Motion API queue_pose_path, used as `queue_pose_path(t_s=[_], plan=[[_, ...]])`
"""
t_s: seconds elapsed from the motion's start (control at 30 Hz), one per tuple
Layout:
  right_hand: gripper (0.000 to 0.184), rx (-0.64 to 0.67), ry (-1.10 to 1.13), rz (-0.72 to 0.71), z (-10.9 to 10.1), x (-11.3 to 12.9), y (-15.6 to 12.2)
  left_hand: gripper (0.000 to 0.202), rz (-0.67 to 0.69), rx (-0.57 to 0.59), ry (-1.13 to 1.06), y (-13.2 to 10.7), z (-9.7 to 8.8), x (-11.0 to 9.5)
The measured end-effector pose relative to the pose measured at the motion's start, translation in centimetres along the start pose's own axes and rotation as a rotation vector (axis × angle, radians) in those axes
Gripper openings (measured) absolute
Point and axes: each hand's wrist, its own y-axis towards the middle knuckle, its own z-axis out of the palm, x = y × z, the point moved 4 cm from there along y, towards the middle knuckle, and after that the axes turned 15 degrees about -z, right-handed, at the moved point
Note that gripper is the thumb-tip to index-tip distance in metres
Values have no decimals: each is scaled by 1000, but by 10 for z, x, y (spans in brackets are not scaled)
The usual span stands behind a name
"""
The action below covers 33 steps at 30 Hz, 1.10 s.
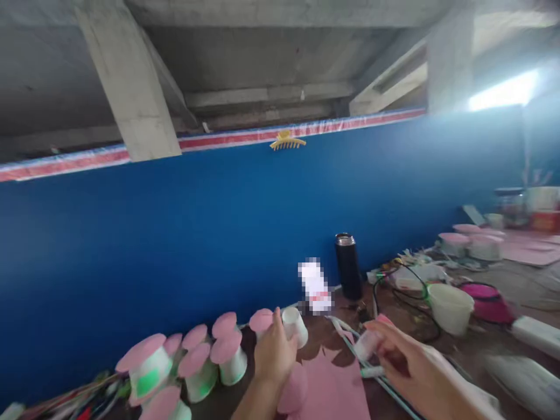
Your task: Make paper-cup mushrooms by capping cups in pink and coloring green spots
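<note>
Now light pressure was needed on the pale piece [366, 345] pinched by the right hand [406, 361], the left hand's [275, 353] grip unclear.

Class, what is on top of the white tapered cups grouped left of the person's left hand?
Flat, round pink discs top the white tapered cups. The discs cover the cups' upper ends; whatever is inside cannot be seen.

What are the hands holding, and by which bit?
The right hand pinches a small whitish thing, too blurred to name, by its right edge. The left hand is beside a white cup; any grip is unclear.
</note>
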Motion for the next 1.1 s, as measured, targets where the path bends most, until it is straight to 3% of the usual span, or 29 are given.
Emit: queue_pose_path(t_s=[0.13, 0.2, 0.23, 0.33, 0.37, 0.43, 0.63, 0.73, 0.87, 1.0, 1.03, 1.1], plan=[[50, -19, 107, -93, 6, 16, 5, 69, -3, -16, -39, 0, -7, -22], [52, -58, 130, -125, 11, 17, 4, 62, 67, 1, -209, -15, -12, -33], [53, -85, 122, -147, 13, 17, 4, 61, 133, 101, -326, -26, -12, -40], [48, -130, 98, -162, 16, 17, 3, 73, 153, 602, -583, -65, -2, -55], [45, -124, 102, -152, 16, 19, 3, 76, 165, 707, -639, -76, 1, -59], [39, -81, 145, -123, 16, 24, 3, 76, 138, 753, -724, -90, 4, -64], [38, 5, 172, -144, 20, 38, 6, 63, -47, 636, -727, -87, 20, -54], [39, 27, 139, -216, 26, 39, 6, 52, -64, 552, -692, -86, 19, -50], [44, 36, 26, -254, 32, 34, 5, 56, -166, 514, -627, -97, 11, -44], [49, -45, -11, -230, 30, 30, 4, 61, 23, 538, -679, -93, -6, -39], [48, -70, 7, -206, 29, 28, 4, 61, 40, 494, -693, -84, -10, -34], [43, -112, 81, -138, 28, 26, 4, 58, 19, 198, -609, -60, -19, -20]])
